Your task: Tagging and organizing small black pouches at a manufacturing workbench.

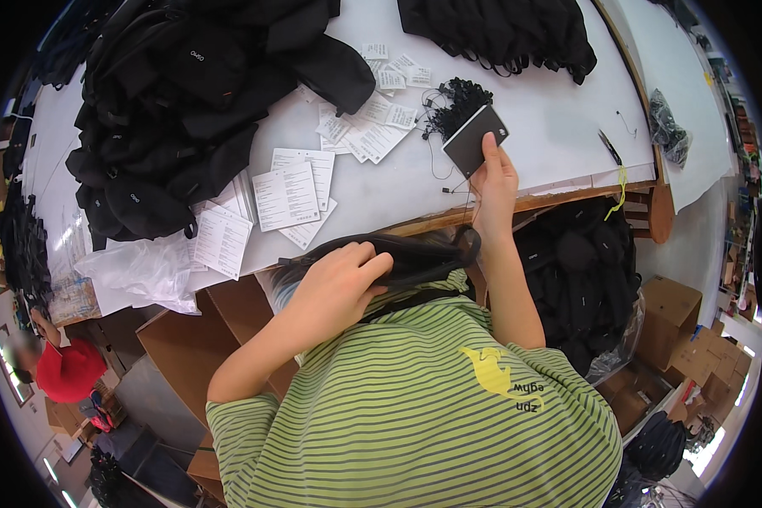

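Note:
My right hand pinches a dark rectangular hang tag with a pale edge, thumb on its face, above the table's front edge. Thin black cord hangs near it. Close to my body, my left hand is closed on a black fabric bag, which lies between me and the table. Part of the bag is hidden by that hand. Just beyond the tag sits a bunch of black strings. White printed cards lie spread on the tabletop left of the tag.
Black bags pile up at the table's left, with more fabric at the back. Black-handled snips lie at the right. Clear plastic hangs over the front edge. Cardboard boxes stand below; a person in red is at far left.

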Available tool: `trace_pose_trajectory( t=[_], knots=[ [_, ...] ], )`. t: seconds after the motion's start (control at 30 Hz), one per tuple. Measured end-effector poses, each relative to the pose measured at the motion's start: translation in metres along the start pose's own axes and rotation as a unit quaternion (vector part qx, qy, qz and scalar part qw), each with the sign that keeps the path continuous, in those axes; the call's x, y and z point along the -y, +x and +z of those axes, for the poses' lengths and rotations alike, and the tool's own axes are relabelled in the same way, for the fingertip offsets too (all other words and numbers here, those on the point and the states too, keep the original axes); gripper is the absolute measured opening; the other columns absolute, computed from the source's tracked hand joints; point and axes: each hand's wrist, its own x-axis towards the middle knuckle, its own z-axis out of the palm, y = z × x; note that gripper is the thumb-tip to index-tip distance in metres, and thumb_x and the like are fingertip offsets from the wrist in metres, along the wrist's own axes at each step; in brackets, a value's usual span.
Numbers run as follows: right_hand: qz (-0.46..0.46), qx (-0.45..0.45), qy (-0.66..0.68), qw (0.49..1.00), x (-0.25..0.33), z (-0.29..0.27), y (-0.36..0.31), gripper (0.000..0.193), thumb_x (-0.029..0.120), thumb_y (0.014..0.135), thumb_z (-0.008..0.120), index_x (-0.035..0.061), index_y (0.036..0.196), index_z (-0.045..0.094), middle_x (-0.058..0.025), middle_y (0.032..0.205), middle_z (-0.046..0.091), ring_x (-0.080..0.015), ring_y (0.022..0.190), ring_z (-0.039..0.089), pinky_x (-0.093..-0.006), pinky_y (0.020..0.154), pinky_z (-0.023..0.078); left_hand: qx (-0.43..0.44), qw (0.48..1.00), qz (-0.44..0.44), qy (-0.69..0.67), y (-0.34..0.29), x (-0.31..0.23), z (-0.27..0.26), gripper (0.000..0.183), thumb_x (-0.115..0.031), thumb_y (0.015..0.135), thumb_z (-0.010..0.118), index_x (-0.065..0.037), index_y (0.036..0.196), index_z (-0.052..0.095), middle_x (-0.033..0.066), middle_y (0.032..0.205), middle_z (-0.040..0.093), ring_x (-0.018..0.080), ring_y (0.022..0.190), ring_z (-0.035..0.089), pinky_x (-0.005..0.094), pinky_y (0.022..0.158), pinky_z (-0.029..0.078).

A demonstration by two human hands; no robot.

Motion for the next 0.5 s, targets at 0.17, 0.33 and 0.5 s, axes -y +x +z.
trace_pose_trajectory(
  t=[0.17, 0.33, 0.5],
  knots=[
    [-0.057, -0.010, -0.054, 0.997, 0.021, -0.016, 0.008, 0.023, 0.027, 0.091, 0.067, 0.0067, 0.081, 0.066, 0.0121, 0.056, 0.036, -0.0003, 0.048, 0.020, -0.0215, 0.045, 0.012, 0.046, 0.997, -0.058, -0.008, -0.004, 0.008, 0.007, 0.023, -0.018, 0.084, 0.066, -0.004, 0.094, 0.050, 0.0123, 0.079, 0.062, 0.0337, 0.074, 0.060, 0.0426, 0.063, 0.046],
    [-0.075, 0.075, -0.102, 0.989, 0.034, -0.012, -0.006, 0.028, 0.022, 0.089, 0.069, 0.0070, 0.067, 0.059, 0.0107, 0.056, 0.035, -0.0007, 0.052, 0.022, -0.0238, 0.047, 0.013, 0.120, 0.986, -0.113, 0.030, 0.005, 0.002, -0.005, 0.023, -0.019, 0.085, 0.065, -0.005, 0.096, 0.050, 0.0138, 0.076, 0.063, 0.0353, 0.071, 0.060, 0.0430, 0.063, 0.046],
    [-0.182, 0.351, -0.480, 0.783, 0.051, 0.022, -0.040, 0.034, 0.020, 0.076, 0.077, -0.0001, 0.060, 0.055, -0.0030, 0.044, 0.032, -0.0114, 0.041, 0.026, -0.0278, 0.042, 0.023, 0.035, 0.999, 0.000, 0.015, 0.004, 0.012, 0.002, 0.021, -0.017, 0.082, 0.067, -0.004, 0.095, 0.057, 0.0125, 0.089, 0.063, 0.0312, 0.082, 0.061, 0.0414, 0.069, 0.047]
  ],
)
